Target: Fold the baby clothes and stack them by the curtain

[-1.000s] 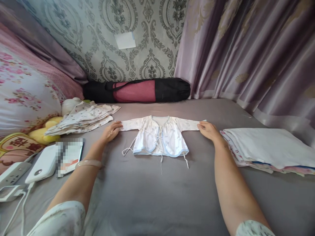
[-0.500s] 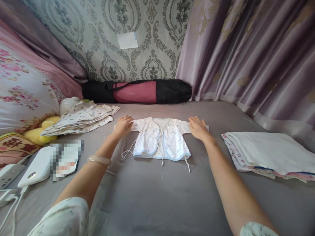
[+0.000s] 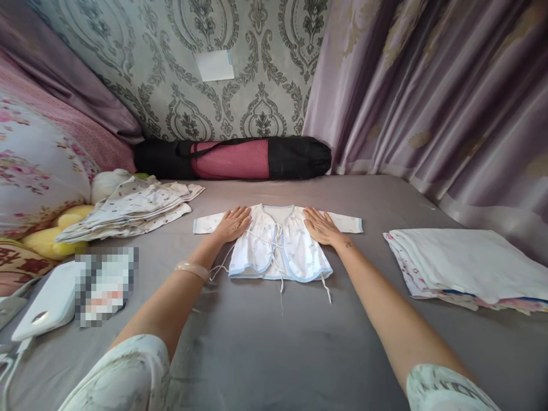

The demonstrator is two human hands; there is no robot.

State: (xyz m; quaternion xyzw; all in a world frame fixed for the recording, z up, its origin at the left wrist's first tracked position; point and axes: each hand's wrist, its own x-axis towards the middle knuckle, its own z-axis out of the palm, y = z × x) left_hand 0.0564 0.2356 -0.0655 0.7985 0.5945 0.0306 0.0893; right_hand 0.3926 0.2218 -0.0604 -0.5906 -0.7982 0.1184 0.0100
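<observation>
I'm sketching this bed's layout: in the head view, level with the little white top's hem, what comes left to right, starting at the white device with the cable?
White device → pixelated item → left forearm wearing a pale bangle → little white top → right forearm → folded cloth pile.

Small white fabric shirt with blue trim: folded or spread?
Spread: the small white blue-trimmed fabric shirt lies flat, both long white sleeves extended sideways.

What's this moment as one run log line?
left hand: flat on white shirt | right hand: flat on shirt | sleeves: spread outward | folded stack: at right
</observation>
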